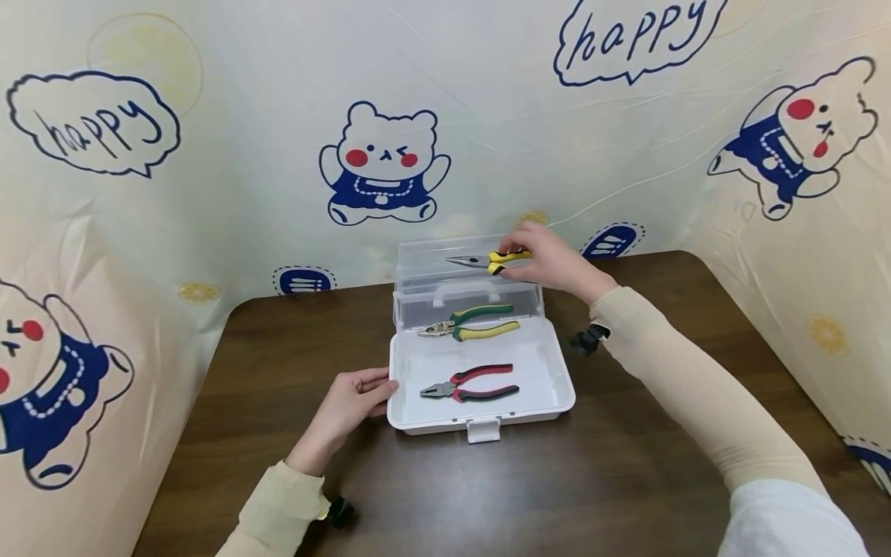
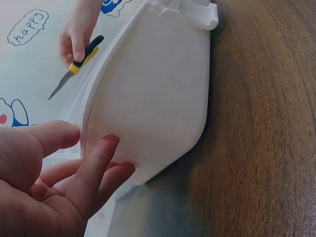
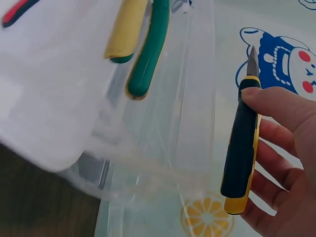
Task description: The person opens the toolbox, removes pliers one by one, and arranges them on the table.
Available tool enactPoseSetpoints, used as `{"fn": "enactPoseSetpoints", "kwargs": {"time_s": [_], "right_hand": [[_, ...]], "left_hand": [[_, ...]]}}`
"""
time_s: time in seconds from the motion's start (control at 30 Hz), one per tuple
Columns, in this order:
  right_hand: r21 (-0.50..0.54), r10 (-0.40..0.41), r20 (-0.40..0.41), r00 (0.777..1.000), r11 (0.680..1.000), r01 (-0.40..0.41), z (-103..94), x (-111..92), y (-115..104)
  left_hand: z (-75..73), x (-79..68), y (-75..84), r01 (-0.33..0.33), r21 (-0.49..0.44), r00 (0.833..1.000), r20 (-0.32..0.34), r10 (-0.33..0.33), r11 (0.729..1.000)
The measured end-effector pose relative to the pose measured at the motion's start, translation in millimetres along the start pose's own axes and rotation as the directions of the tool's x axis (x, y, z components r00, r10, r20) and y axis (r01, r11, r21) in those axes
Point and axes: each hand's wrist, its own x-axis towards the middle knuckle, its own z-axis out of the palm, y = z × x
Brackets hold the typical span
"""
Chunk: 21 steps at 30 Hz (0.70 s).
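Above the transparent lid (image 1: 421,267) of a toolbox, my right hand (image 1: 546,259) holds needle-nose pliers (image 1: 480,261) by their yellow and black handles, the jaws pointing left. In the right wrist view the thumb presses along the pliers' dark handle (image 3: 240,143). My left hand (image 1: 351,406) grips the left side of the white toolbox (image 1: 480,424), thumb at the rim and fingers against the outer wall (image 2: 153,89). Inside the box lie combination pliers with red and black handles (image 1: 480,384). Behind them, green and yellow handled pliers (image 1: 476,321) lie near the hinge side.
The toolbox stands open on a brown wooden table (image 1: 612,480), its latch (image 1: 483,430) at the front. The lid leans back near a cloth backdrop (image 1: 278,209) printed with bears. A black wrist device (image 1: 590,339) hangs beside my right sleeve.
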Motion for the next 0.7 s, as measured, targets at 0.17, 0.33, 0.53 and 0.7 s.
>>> {"fn": "enactPoseSetpoints", "kwargs": {"time_s": [0.17, 0.33, 0.53, 0.7], "right_hand": [[0.015, 0.069, -0.031, 0.997, 0.998, -0.068, -8.2, -18.9, 5.1], [0.021, 0.119, -0.051, 0.992, 0.993, -0.118, -13.6, -38.1, 14.7], [-0.002, 0.15, -0.07, 0.986, 0.989, -0.151, -17.3, -63.2, 30.4], [-0.021, 0.198, -0.097, 0.975, 0.979, -0.201, -20.6, -87.5, 45.0]], "left_hand": [[-2.2, 1.0, 0.7, 0.001, -0.002, 1.0, -0.008, -0.001, 1.0], [-3.2, 0.7, 0.2, -0.008, 0.003, 1.0, 0.003, 0.008, 1.0], [-1.8, -0.3, 0.6, -0.009, -0.005, 1.0, -0.003, 0.009, 1.0], [0.0, -2.2, 0.9, -0.008, -0.011, 1.0, 0.006, 0.008, 1.0]]}}
